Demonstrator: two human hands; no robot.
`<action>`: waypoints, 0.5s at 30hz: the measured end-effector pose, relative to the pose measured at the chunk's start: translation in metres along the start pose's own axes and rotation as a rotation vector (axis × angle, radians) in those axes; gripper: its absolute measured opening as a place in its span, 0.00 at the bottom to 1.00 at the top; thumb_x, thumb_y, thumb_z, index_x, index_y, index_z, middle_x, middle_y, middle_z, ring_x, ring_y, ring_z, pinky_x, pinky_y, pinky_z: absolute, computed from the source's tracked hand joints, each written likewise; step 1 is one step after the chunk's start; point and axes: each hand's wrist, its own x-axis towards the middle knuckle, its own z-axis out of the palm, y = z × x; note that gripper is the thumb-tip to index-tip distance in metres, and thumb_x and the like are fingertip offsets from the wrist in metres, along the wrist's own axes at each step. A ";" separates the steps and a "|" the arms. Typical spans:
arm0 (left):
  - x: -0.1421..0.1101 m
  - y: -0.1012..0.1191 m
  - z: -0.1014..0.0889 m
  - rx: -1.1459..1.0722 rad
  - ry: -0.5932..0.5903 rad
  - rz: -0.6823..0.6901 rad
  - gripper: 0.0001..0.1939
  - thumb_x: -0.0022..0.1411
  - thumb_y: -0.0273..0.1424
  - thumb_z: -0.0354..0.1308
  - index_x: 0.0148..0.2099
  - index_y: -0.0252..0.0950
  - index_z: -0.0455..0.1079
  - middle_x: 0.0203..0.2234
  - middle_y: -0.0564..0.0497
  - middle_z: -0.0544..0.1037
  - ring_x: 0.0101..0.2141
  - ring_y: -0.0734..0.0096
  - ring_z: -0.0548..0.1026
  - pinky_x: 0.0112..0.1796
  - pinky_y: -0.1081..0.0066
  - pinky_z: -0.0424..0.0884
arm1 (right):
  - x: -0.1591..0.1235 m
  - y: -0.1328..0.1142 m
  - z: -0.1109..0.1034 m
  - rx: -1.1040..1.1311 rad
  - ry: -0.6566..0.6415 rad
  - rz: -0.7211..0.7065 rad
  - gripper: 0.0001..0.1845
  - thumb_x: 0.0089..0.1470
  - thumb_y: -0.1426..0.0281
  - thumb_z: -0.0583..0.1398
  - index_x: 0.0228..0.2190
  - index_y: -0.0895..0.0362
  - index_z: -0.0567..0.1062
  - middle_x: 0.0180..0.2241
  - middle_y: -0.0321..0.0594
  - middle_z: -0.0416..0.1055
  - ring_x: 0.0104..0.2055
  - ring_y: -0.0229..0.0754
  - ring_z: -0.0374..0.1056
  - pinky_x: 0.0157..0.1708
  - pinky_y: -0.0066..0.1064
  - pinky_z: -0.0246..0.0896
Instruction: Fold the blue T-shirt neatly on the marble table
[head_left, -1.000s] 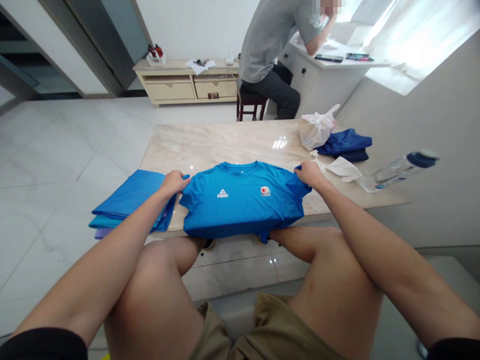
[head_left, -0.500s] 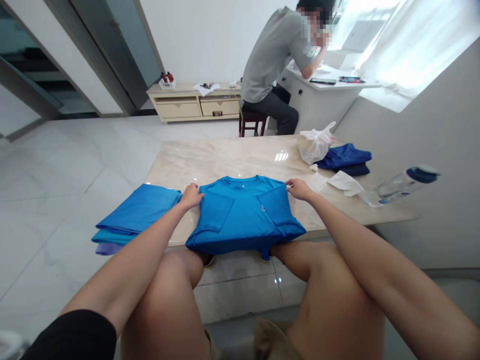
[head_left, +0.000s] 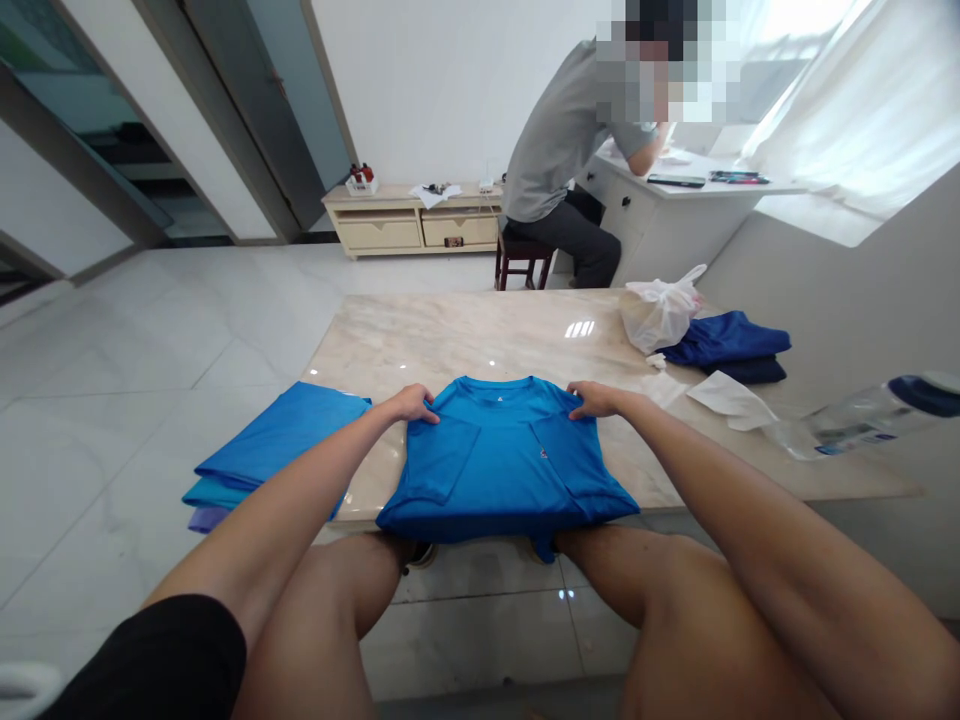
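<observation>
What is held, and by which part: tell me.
The blue shirt: the left hand pinches it at one shoulder's edge, the right hand at the other.

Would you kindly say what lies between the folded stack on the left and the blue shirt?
In the head view, a strip of tabletop, crossed by the left forearm.

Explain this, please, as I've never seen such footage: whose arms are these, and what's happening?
No machine here: these are a person's bare arms, seen from a camera worn on their head. The left hand and right hand are at the shoulders of a blue shirt, its sleeves folded inward; whether they pinch or only touch it is hard to tell. Also on the table: a folded blue stack, a white bag, dark blue cloth, paper and a bottle.
</observation>
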 end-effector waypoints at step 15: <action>0.033 -0.001 -0.108 0.081 0.560 0.013 0.13 0.54 0.34 0.71 0.43 0.37 0.82 0.43 0.46 0.88 0.51 0.50 0.82 0.52 0.64 0.76 | 0.025 -0.083 -0.075 -0.041 0.709 0.109 0.13 0.70 0.70 0.59 0.52 0.56 0.79 0.58 0.54 0.76 0.56 0.58 0.72 0.53 0.42 0.68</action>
